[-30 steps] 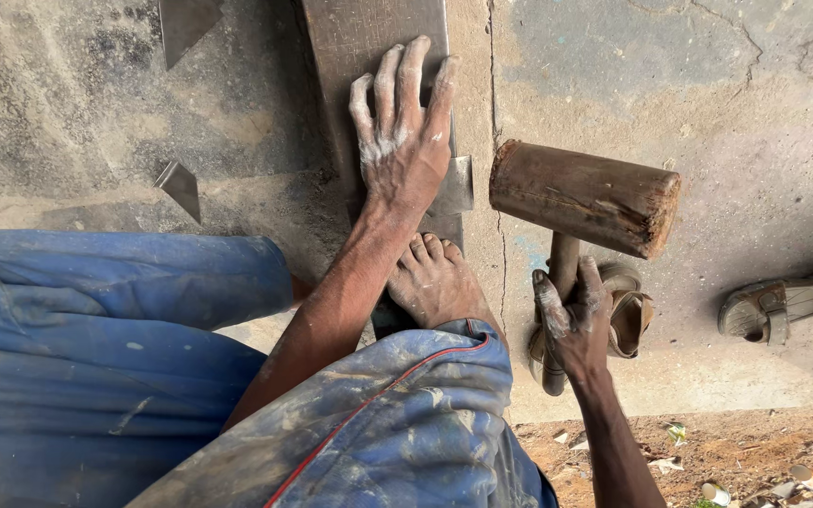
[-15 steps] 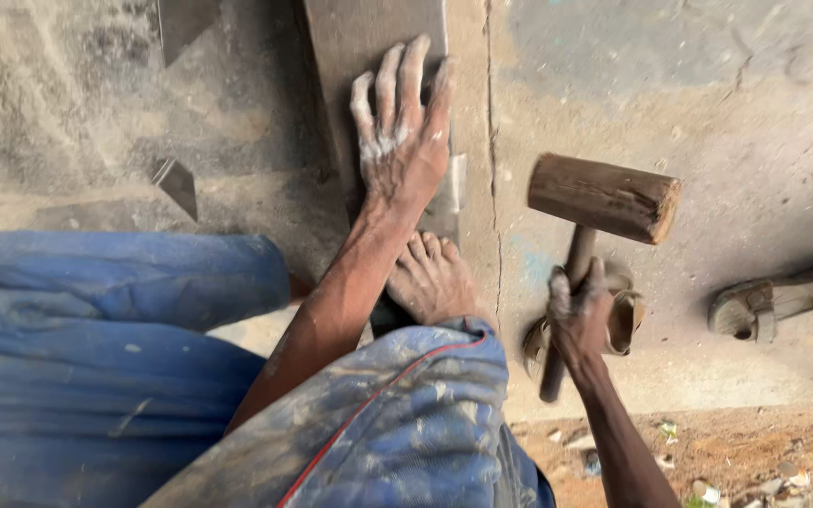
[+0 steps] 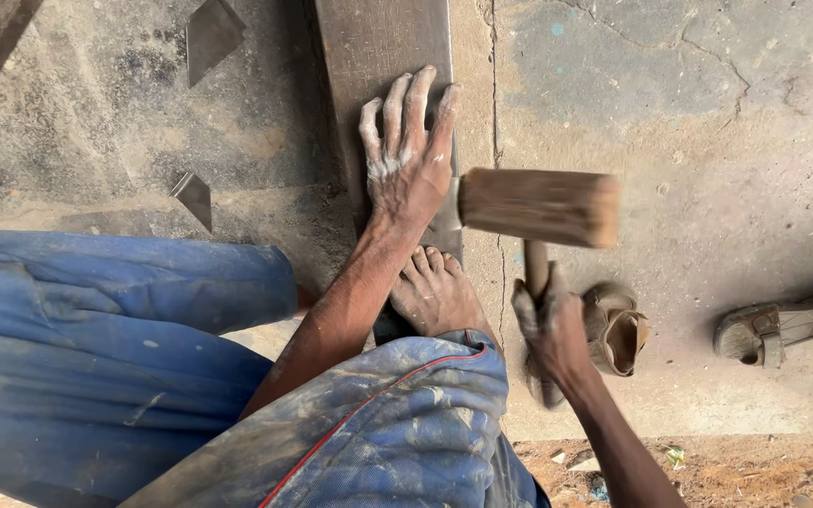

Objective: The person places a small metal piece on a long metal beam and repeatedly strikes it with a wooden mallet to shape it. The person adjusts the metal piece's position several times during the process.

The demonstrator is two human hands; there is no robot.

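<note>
My left hand [image 3: 409,155] lies flat, fingers spread, on a dark wooden plank [image 3: 378,47] that runs up the middle of the concrete floor. A metal blade [image 3: 444,226], probably a chisel, shows under its thumb side. My right hand [image 3: 548,329] grips the handle of a wooden mallet [image 3: 538,207]. The mallet head is blurred and sits right beside my left hand, at the metal piece. My bare foot [image 3: 435,296] rests on the near end of the plank.
My legs in dusty blue trousers [image 3: 124,348] fill the lower left. Two small metal pieces [image 3: 209,33] lie on the floor at left. A sandal [image 3: 613,329] lies by my right hand and another sandal [image 3: 783,329] at far right. Dirt borders the concrete below.
The mallet has swung left and down, from out at the right until its head is at my left hand. My left hand has stayed on the plank.
</note>
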